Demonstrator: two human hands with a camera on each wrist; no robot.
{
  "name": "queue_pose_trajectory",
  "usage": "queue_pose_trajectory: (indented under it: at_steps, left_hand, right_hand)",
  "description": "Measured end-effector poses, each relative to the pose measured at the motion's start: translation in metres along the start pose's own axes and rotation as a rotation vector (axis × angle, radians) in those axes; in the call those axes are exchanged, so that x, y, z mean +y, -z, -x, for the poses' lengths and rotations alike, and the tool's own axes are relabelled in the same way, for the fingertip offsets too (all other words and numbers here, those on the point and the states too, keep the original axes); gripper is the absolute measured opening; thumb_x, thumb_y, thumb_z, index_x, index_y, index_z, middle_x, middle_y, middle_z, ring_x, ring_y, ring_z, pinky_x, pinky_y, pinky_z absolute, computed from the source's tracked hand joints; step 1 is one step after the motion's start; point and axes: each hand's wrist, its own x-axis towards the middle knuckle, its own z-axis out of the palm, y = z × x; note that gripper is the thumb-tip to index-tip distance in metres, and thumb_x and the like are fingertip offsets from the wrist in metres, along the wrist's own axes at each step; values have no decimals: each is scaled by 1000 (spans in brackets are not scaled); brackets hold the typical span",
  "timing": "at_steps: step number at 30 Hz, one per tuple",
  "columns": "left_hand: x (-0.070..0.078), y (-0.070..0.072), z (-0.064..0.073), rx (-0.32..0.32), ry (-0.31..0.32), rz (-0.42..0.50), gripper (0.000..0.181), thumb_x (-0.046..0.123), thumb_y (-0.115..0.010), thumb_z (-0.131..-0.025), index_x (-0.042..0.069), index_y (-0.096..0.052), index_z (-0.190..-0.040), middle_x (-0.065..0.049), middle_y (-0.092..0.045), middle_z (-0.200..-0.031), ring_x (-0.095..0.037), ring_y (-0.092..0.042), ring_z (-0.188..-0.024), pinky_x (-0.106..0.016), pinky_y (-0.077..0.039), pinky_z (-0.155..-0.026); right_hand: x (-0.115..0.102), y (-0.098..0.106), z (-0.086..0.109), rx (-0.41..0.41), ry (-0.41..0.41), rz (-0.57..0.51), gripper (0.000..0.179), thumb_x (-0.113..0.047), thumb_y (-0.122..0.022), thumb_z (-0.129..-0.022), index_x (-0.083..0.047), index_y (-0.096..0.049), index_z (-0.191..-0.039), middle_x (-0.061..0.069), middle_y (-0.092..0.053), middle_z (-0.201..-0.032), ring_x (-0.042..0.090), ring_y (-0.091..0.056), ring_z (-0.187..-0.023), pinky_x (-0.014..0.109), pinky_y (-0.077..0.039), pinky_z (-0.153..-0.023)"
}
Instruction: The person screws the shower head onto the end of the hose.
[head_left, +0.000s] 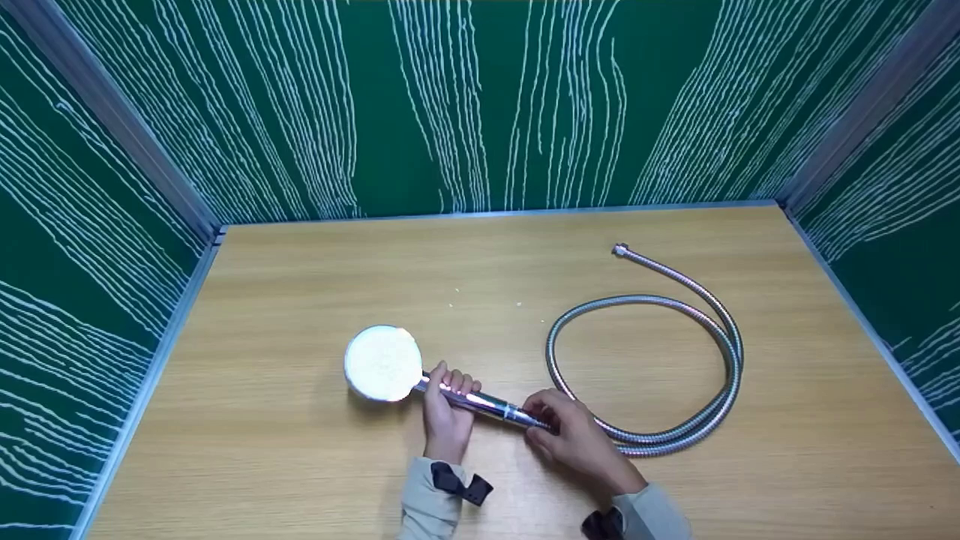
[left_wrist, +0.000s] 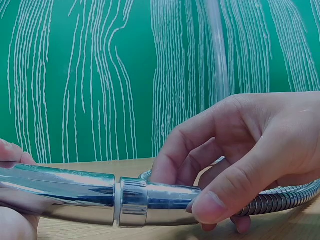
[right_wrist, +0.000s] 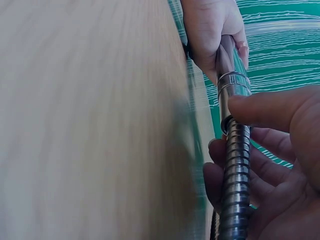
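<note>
Over the worktop [head_left: 300, 472], the left hand [head_left: 447, 424] grips the handle [head_left: 484, 405] of the shower head [head_left: 383, 364], the right hand [head_left: 579, 442] pinches the end fitting [left_wrist: 170, 205] of the hose [head_left: 733, 360] at its base, and keeping both in line looks key.

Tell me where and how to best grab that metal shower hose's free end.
I'd probably pinch the shower hose just behind its end nut, from above: that slim stretch lies apart from the loop, with bare tabletop on both sides.

Shower handle [left_wrist: 65, 192] partly beyond the left wrist view's left edge
</note>
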Motion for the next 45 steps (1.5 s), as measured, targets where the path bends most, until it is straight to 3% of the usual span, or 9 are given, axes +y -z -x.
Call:
queue_pose_trajectory:
  at_steps: [16, 28, 45]
  left_hand:
    - [0, 0, 0, 3, 4, 16, 36, 15, -31, -102, 13, -34, -66, 5, -33, -54, -11, -32, -51, -25, -31, -60]
    - [0, -1, 1, -7, -3, 12, 36, 15, -32, -101, 14, -35, -65, 6, -34, -54, -10, -34, -50, -25, -31, -60]
    - [0, -1, 1, 3, 1, 23, 36, 15, -33, -101, 13, -34, -65, 5, -35, -54, -11, -35, -50, -26, -31, -61]
  right_hand:
    - [2, 0, 0, -13, 34, -15, 21, 0, -69, -81, -10, -62, -99, 1, -61, -92, 7, -54, -79, 22, -47, -67]
    - [0, 0, -1, -8, -9, 19, 27, -4, -72, -80, -13, -59, -102, 0, -60, -94, 11, -55, -82, 22, -45, -70]
    - [0, -1, -1, 5, 7, -6, 27, 1, -72, -77, -11, -59, -98, 1, -59, -94, 10, -54, -83, 21, -45, -69]
